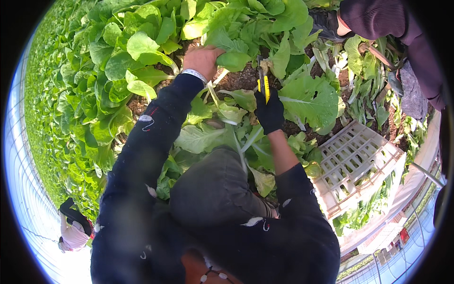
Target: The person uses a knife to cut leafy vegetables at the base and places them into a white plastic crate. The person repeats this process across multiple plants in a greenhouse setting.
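Note:
My bare left hand (203, 61), with a pale band at the wrist, is curled against a leafy green plant (234, 61). Its thumb lies along the leaf, while the fingertips are hidden. A black glove covers my right hand (269, 112), which grips a yellow-handled utility knife (266, 85). The blade points away from me, its tip among leaves close to the bare soil (243, 78). Just right of the gloved hand spreads a broad green leaf (312, 99). Loose, partly yellowed leaves (200, 136) lie between my forearms, in front of my knee (212, 184).
Dense leafy plants (117, 60) fill the left and far side. A white slatted plastic crate (358, 156) with greens inside stands at right. Beyond it, a co-worker's dark sleeve (376, 19) reaches over cut leaves. Another person (75, 227) bends at lower left.

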`<action>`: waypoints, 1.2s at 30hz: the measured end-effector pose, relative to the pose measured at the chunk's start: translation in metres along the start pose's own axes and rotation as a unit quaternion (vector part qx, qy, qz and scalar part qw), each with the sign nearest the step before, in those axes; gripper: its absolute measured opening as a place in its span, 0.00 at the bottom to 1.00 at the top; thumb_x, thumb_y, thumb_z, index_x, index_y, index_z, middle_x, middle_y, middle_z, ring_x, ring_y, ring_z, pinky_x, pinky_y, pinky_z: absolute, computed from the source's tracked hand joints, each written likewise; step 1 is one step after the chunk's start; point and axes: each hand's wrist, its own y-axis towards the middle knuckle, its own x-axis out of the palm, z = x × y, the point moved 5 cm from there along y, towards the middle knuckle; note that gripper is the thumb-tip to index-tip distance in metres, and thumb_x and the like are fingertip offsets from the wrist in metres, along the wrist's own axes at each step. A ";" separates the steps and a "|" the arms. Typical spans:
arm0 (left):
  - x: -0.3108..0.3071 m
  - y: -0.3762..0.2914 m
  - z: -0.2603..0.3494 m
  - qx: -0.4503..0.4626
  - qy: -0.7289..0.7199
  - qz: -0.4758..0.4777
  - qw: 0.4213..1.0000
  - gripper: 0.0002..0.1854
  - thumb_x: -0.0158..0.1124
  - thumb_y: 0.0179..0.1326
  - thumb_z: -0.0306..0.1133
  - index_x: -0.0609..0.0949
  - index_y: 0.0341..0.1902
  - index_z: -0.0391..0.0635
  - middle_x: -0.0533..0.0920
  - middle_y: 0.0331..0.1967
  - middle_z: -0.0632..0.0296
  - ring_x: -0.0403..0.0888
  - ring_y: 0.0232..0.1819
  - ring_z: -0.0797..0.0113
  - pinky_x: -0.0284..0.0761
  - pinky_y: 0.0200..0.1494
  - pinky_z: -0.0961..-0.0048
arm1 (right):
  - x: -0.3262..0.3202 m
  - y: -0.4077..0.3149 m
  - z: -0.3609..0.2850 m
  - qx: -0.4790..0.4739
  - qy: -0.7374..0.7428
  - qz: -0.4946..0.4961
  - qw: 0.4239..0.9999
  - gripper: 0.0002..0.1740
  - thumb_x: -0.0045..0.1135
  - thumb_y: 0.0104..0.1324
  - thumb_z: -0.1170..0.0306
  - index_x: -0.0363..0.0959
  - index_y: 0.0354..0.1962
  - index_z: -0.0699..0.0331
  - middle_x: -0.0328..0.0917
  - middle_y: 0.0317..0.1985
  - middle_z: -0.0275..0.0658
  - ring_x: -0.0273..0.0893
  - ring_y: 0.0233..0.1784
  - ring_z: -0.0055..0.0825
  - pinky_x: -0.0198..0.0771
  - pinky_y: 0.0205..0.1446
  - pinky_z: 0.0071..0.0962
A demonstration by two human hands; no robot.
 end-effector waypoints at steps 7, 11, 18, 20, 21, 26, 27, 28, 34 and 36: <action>0.027 -0.012 -0.038 -0.129 -0.146 0.001 0.981 0.15 0.61 0.48 0.36 0.81 0.43 0.57 0.81 0.30 0.53 0.79 0.34 0.52 0.75 0.39 0.60 | 0.016 0.034 -0.016 -0.142 -0.147 -0.083 0.975 0.15 0.47 0.60 0.61 0.70 0.38 0.63 0.76 0.29 0.50 0.74 0.32 0.49 0.69 0.35 0.43; 0.032 -0.020 -0.040 -0.126 -0.165 0.012 0.978 0.16 0.64 0.50 0.38 0.80 0.45 0.55 0.81 0.33 0.53 0.79 0.35 0.53 0.74 0.39 0.62 | 0.018 0.038 -0.002 -0.054 -0.200 -0.100 0.973 0.16 0.44 0.62 0.61 0.70 0.39 0.65 0.76 0.32 0.52 0.73 0.35 0.51 0.68 0.40 0.44; 0.045 -0.035 -0.041 -0.194 -0.253 -0.017 0.948 0.14 0.64 0.50 0.38 0.81 0.42 0.51 0.81 0.33 0.51 0.79 0.35 0.53 0.74 0.39 0.63 | 0.020 0.038 -0.013 0.001 -0.217 -0.048 0.975 0.20 0.46 0.61 0.56 0.73 0.28 0.67 0.76 0.30 0.52 0.74 0.35 0.49 0.68 0.38 0.44; 0.044 -0.035 -0.040 -0.196 -0.250 -0.004 0.948 0.15 0.65 0.49 0.36 0.81 0.43 0.52 0.81 0.33 0.52 0.79 0.35 0.53 0.74 0.40 0.64 | 0.025 0.037 -0.013 0.014 -0.204 -0.061 0.977 0.19 0.47 0.61 0.57 0.73 0.29 0.67 0.76 0.31 0.52 0.74 0.36 0.49 0.68 0.38 0.44; 0.042 -0.036 -0.038 -0.187 -0.247 0.006 0.951 0.15 0.65 0.49 0.35 0.81 0.43 0.52 0.81 0.34 0.52 0.79 0.36 0.54 0.74 0.40 0.65 | 0.026 0.036 -0.012 0.025 -0.199 -0.055 0.978 0.18 0.47 0.61 0.57 0.72 0.30 0.67 0.76 0.31 0.52 0.74 0.36 0.49 0.68 0.38 0.44; 0.048 -0.039 -0.038 -0.196 -0.263 0.003 0.945 0.15 0.64 0.48 0.33 0.81 0.43 0.53 0.81 0.33 0.52 0.80 0.34 0.55 0.74 0.39 0.65 | 0.026 0.029 -0.008 0.021 -0.159 -0.001 0.987 0.18 0.50 0.60 0.59 0.67 0.40 0.66 0.75 0.33 0.52 0.74 0.36 0.51 0.68 0.38 0.44; 0.050 -0.038 -0.039 -0.190 -0.262 -0.001 0.946 0.15 0.64 0.48 0.32 0.81 0.43 0.53 0.81 0.32 0.52 0.80 0.33 0.55 0.74 0.38 0.65 | 0.025 0.027 -0.007 0.019 -0.149 0.004 0.989 0.19 0.50 0.60 0.59 0.66 0.40 0.66 0.75 0.34 0.52 0.73 0.37 0.51 0.68 0.38 0.44; 0.052 -0.039 -0.039 -0.189 -0.269 0.007 0.944 0.15 0.64 0.49 0.32 0.81 0.44 0.54 0.81 0.32 0.53 0.80 0.33 0.56 0.75 0.38 0.66 | 0.026 0.027 -0.006 0.026 -0.142 -0.017 0.989 0.18 0.50 0.60 0.59 0.66 0.40 0.66 0.75 0.34 0.52 0.73 0.37 0.51 0.68 0.38 0.44; 0.060 -0.037 -0.044 -0.184 -0.271 0.005 0.945 0.15 0.62 0.48 0.38 0.82 0.43 0.61 0.82 0.31 0.57 0.80 0.35 0.56 0.75 0.40 0.63 | 0.031 0.045 -0.012 -0.038 -0.193 -0.047 0.979 0.23 0.50 0.59 0.58 0.64 0.47 0.65 0.74 0.41 0.55 0.73 0.43 0.52 0.68 0.44 0.45; 0.061 -0.036 -0.043 -0.192 -0.276 -0.009 0.942 0.15 0.62 0.49 0.38 0.82 0.43 0.60 0.82 0.32 0.57 0.80 0.35 0.56 0.75 0.40 0.63 | 0.038 0.054 -0.003 0.035 -0.198 -0.111 0.973 0.28 0.49 0.59 0.57 0.60 0.52 0.65 0.73 0.44 0.55 0.72 0.46 0.52 0.67 0.49 0.44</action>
